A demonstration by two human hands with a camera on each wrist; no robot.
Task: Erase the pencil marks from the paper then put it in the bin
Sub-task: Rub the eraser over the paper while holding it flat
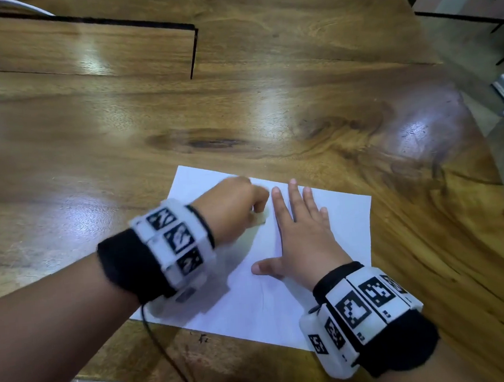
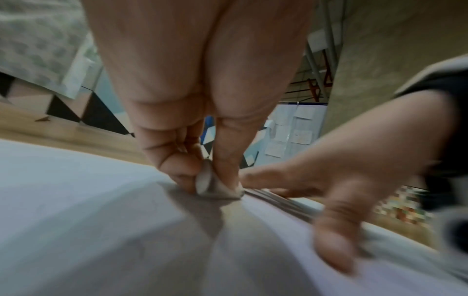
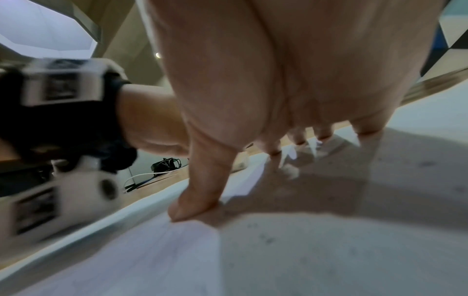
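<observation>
1. Seen from the head view only: one white sheet of paper (image 1: 330, 224) lying flat on the wooden table (image 1: 268, 100), near its front edge, turned at a slant.
2. Same view: left hand (image 1: 234, 207) curled over the sheet's left half, right hand (image 1: 301, 232) spread flat on the middle, close beside the left.
3. Head view hides what the left hand carries; only a pale sliver at the fingertips there.
4. Left wrist view supplies it: one small pale eraser (image 2: 210, 184), pinched between thumb and curled fingers (image 2: 177, 170), its lower face pressed on the paper (image 2: 76, 200).
5. Left wrist view alone also gives the right hand (image 2: 329, 180) from the side, thumb and fingers laid straight on the sheet just beside the eraser.
6. Right wrist view alone gives the underside of the right hand (image 3: 278, 80): relaxed and flat, thumb tip and four fingertips (image 3: 276, 152) down on the paper (image 3: 329, 230), grasping nothing.
7. Same view: faint grey specks scattered across the sheet; too blurred to tell crumbs from marks.
8. A faint thin pencil line on the near part of the sheet in the head view; blur prevents more.
9. Count: one sheet, one eraser, two hands, two marker-covered wrist units, left (image 1: 174, 244) and right (image 1: 361, 317).
10. One dark cable (image 1: 166, 355) running from the left wrist unit over the table's front edge.
</observation>
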